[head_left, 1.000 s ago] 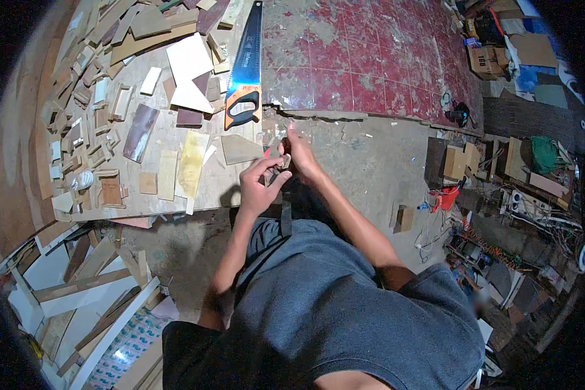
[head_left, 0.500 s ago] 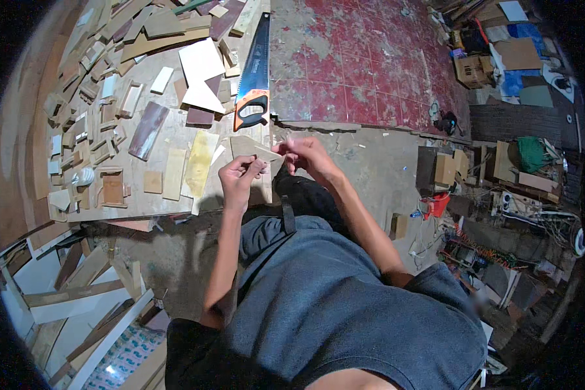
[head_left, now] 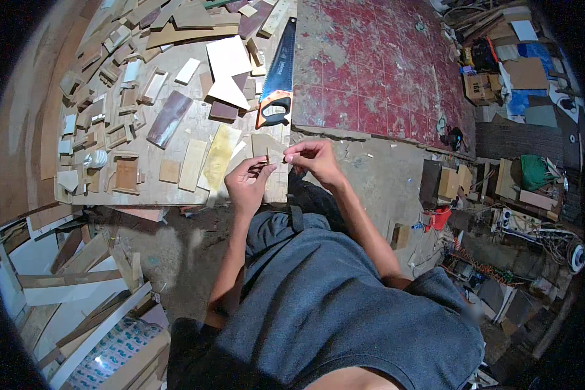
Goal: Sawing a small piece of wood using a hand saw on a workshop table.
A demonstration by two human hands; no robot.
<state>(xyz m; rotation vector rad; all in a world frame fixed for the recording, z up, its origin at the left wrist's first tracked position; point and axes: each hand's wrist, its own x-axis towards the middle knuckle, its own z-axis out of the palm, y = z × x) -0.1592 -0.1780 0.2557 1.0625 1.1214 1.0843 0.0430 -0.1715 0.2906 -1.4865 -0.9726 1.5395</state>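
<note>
Between the fingertips of my left hand (head_left: 247, 187) is a small thin wooden piece (head_left: 268, 155), its narrow edge facing up. Close to its right side is my right hand (head_left: 320, 166), thumb and forefinger pinched together; whatever is between them is too small to make out. Both hands are over the front right corner of a wooden workbench (head_left: 237, 194). Beyond them lies a flat tan wood offcut (head_left: 261, 142), partly covered by the fingers. A handsaw (head_left: 277, 84) with an orange and black handle rests farther back along the bench's right edge.
Wood scraps crowd the bench, among them a yellowish board (head_left: 220, 156), a dark plank (head_left: 169, 119), white pieces (head_left: 229, 58) and small box frames (head_left: 126, 173). A red tiled surface (head_left: 364, 71) lies beyond. More offcuts (head_left: 78, 289) are piled lower left; cables and tools (head_left: 533, 227) clutter the right.
The wooden piece has turned from lying slanted to standing on edge in my left hand. My right fingers, blurred before, are now pinched beside it. The whole view has shifted slightly.
</note>
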